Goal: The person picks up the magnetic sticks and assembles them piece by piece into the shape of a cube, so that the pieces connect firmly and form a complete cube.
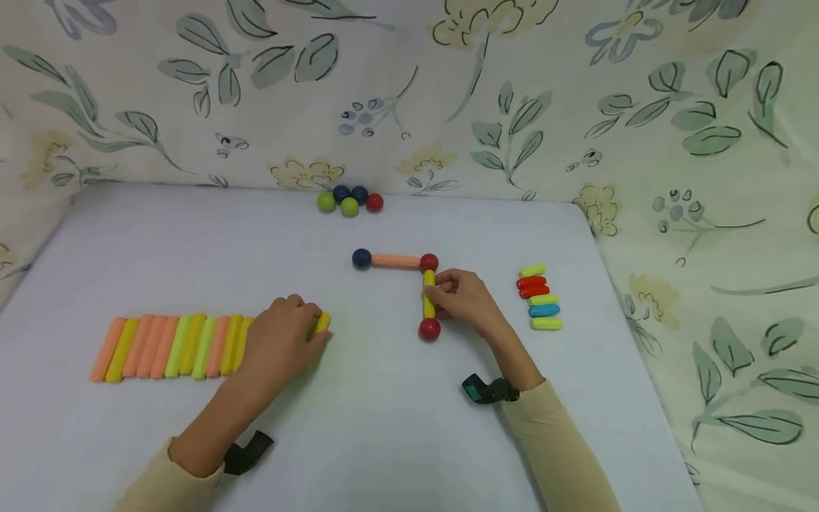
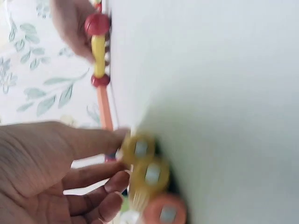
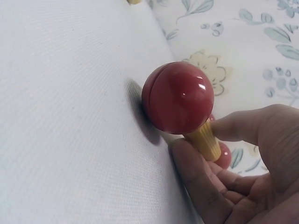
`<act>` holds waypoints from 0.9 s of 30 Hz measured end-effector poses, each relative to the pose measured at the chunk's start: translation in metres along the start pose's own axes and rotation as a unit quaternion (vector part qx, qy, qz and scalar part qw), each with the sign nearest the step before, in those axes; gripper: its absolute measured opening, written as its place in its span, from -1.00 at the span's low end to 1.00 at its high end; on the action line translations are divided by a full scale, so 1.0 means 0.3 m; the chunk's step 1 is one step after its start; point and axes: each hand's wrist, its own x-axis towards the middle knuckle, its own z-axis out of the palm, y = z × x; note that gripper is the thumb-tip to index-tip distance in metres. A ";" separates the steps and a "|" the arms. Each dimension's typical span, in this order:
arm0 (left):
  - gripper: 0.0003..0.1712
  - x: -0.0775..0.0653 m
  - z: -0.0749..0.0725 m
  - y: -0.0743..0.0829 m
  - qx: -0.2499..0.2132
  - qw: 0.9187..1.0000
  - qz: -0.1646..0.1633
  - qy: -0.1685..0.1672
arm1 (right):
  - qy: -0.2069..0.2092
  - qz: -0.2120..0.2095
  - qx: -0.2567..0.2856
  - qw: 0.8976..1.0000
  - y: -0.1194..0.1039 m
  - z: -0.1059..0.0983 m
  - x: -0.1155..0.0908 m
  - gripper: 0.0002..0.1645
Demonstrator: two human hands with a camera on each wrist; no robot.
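Observation:
My right hand (image 1: 470, 299) pinches a yellow stick (image 1: 429, 306) between thumb and fingers. A red ball (image 3: 180, 98) caps its near end and another red ball (image 1: 429, 262) its far end. From that far ball an orange stick (image 1: 396, 261) runs left to a navy ball (image 1: 361, 258), making a corner shape. At the right end of a row of sticks, my left hand (image 1: 281, 341) holds a yellow stick (image 1: 324, 322) with thumb and fingertips. Another yellow stick (image 2: 152, 175) and an orange stick (image 2: 166, 210) lie right beside it.
The row of orange, yellow and green sticks (image 1: 156, 347) stretches left of my left hand. Short red, blue and yellow-green sticks (image 1: 544, 311) lie to the right. Green, navy and red balls (image 1: 349, 207) cluster at the white table's (image 1: 256, 220) back edge, before a floral cloth (image 1: 409, 92).

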 end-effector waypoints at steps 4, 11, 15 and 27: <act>-0.68 0.001 0.023 0.028 -0.010 0.999 0.022 0.032 | 0.003 -0.002 0.001 1.000 -0.001 0.002 0.000 -0.49; -0.63 0.086 -0.035 0.033 -0.123 0.992 -0.027 -0.031 | 0.006 0.009 -0.006 1.000 0.013 0.002 -0.004 -0.47; -0.54 0.171 -0.070 0.013 -0.217 0.971 -0.065 -0.083 | 0.014 0.008 -0.004 1.000 0.017 0.004 -0.009 -0.48; -0.46 0.244 -0.026 -0.013 -0.344 0.929 -0.112 -0.070 | 0.007 -0.003 0.004 1.000 0.007 0.008 -0.006 -0.50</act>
